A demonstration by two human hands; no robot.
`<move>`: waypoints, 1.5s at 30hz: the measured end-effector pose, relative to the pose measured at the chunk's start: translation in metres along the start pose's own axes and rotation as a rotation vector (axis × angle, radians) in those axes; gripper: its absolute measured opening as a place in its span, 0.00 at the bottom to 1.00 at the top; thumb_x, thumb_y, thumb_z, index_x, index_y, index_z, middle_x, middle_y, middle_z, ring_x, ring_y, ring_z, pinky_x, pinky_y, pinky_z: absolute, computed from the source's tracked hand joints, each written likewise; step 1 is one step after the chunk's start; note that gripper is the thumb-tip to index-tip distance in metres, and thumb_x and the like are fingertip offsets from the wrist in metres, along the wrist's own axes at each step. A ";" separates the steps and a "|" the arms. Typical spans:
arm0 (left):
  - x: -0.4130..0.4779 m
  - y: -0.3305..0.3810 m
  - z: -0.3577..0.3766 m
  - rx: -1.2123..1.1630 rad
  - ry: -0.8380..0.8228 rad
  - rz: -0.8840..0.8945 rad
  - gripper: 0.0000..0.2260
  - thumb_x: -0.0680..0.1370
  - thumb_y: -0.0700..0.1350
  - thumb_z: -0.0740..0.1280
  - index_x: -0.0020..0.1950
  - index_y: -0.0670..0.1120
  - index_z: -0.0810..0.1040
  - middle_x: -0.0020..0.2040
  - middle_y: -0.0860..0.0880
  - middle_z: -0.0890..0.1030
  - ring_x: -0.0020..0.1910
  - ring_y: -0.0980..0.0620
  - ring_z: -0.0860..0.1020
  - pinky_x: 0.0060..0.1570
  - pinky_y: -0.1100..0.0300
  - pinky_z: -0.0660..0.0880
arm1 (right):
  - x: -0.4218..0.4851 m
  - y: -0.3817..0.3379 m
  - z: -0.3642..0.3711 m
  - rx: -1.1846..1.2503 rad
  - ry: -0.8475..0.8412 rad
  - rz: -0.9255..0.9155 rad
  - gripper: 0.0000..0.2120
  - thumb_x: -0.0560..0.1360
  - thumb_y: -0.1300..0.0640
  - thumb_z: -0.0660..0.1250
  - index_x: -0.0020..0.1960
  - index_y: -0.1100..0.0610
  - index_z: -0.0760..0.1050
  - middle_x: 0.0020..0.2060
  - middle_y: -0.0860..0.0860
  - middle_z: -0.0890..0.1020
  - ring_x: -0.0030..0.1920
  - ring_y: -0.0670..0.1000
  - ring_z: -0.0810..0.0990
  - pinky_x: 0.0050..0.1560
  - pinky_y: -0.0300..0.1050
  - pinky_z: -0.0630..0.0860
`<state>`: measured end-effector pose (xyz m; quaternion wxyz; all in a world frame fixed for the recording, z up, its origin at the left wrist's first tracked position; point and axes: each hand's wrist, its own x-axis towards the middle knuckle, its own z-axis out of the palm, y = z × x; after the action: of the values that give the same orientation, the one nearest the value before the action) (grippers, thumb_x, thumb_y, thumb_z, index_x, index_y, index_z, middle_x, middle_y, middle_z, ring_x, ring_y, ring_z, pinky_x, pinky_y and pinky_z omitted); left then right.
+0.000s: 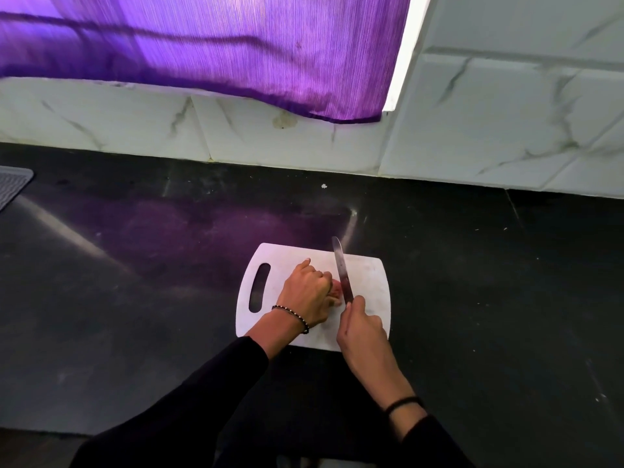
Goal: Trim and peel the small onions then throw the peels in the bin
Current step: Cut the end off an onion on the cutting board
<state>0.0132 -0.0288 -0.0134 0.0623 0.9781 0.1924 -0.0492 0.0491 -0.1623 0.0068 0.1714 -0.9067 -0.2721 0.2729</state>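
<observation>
Left hand (pixel 305 295), lower centre of frame: fingers curled over a small onion (pixel 336 291), one finger extended toward the top of the frame. Its forearm enters from the lower left in a black sleeve (pixel 202 393). Right hand (pixel 363 327), just right of the left: fist closed round the handle of a knife (pixel 342 270), forearm entering from the bottom right.

A dark, glossy countertop (pixel 135 298) is being washed with a purple sheen toward its middle. A white cutting board (pixel 368 275), slotted at its left end, is being carried flat on it. A grey ribbed mat (pixel 11 187) is being cropped by the left edge, well apart from the board. Pale specks (pixel 324 186) are being shown scattered near the wall.
</observation>
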 end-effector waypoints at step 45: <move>0.007 0.008 0.001 0.009 0.003 -0.010 0.14 0.79 0.51 0.62 0.57 0.44 0.78 0.49 0.45 0.82 0.57 0.46 0.76 0.77 0.56 0.47 | -0.006 0.019 0.017 0.114 -0.025 0.002 0.14 0.87 0.53 0.48 0.66 0.59 0.64 0.50 0.59 0.78 0.44 0.54 0.75 0.43 0.47 0.72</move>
<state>0.0228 -0.0332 -0.0143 0.0573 0.9775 0.1973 -0.0488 0.0432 -0.1784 -0.0130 0.2190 -0.8922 -0.2576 0.2995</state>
